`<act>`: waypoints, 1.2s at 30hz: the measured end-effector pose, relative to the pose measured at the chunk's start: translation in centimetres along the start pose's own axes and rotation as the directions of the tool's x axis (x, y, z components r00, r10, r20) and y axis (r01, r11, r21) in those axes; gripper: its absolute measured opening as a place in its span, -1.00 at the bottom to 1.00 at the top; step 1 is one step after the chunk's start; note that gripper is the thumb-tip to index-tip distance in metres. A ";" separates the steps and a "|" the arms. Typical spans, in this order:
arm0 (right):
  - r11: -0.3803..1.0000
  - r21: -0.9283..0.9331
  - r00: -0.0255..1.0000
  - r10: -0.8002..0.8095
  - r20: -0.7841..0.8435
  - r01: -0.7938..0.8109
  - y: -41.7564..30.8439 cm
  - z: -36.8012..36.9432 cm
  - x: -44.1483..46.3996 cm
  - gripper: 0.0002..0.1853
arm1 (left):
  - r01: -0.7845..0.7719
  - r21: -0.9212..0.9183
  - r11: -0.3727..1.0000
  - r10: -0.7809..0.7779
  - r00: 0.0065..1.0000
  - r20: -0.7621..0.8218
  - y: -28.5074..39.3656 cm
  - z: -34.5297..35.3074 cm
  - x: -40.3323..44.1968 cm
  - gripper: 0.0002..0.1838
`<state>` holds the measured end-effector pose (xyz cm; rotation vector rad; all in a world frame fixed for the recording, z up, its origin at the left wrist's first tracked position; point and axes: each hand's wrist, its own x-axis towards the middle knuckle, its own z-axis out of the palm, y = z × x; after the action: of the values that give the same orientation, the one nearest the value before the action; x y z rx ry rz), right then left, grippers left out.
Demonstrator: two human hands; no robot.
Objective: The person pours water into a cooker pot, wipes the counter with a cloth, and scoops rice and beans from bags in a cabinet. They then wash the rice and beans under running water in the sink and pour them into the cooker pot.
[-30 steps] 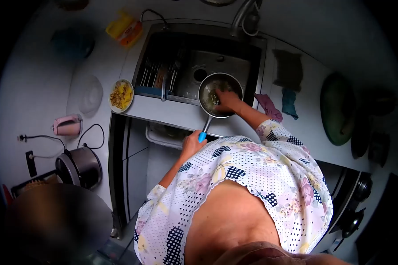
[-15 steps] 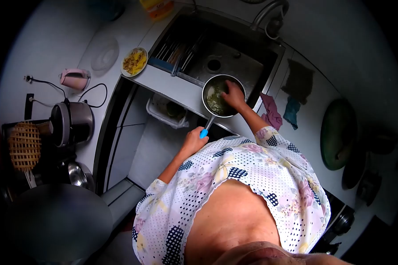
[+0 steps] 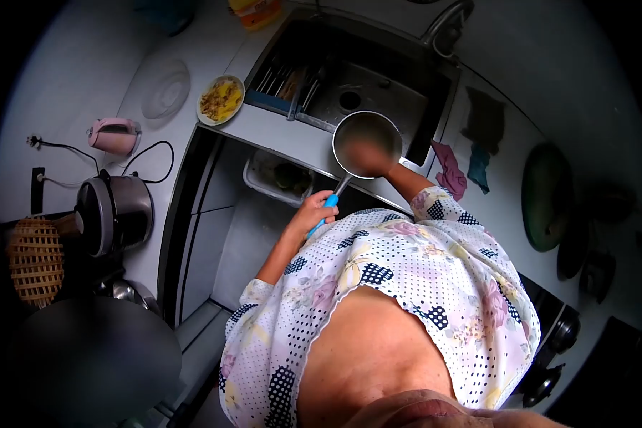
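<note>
My left hand (image 3: 312,212) is wrapped round the blue handle (image 3: 330,202) of a small saucepan (image 3: 364,125). The pan is held at the front edge of the sink, partly over the basin. My right hand (image 3: 368,155) reaches down inside the pan, and its fingers are smeared by motion. Because of that blur and the dark interior, I cannot make out the pan's contents or whether the fingers hold anything.
Behind the pan lies the metal sink (image 3: 406,118) with its tap (image 3: 446,25). A plate of yellow food (image 3: 221,100) rests on the counter to the left. Pink cloth (image 3: 449,171) lies right of the sink. Below the counter stands a white bin (image 3: 258,184); a rice cooker (image 3: 132,210) is further left.
My right hand has moved lower and nearer the handle side inside the pan, and is now blurred. The greenish contents seen earlier are now obscured. My left hand keeps its hold on the handle.
</note>
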<state>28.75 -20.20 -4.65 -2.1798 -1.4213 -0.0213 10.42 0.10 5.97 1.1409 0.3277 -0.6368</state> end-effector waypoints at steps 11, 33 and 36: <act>0.823 -0.329 0.843 0.523 0.123 -0.463 -2.6 -2.5 1.4 -0.77 | -0.013 0.176 0.984 -0.002 0.997 0.082 0.6 -4.2 1.9 -0.49; 0.936 -0.072 0.939 0.345 0.004 -0.344 2.4 5.4 1.0 -0.76 | -0.079 0.318 0.945 0.055 0.995 0.084 0.6 -7.3 5.9 -0.51; 0.938 -0.151 0.950 0.302 -0.082 -0.312 2.1 5.7 1.5 -0.75 | -0.089 0.358 0.929 0.059 0.994 0.095 1.0 -7.4 5.7 -0.50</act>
<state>29.66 -17.00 -10.00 -2.4930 -1.0656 -0.0892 16.08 5.43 0.64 1.4684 0.0951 -0.6931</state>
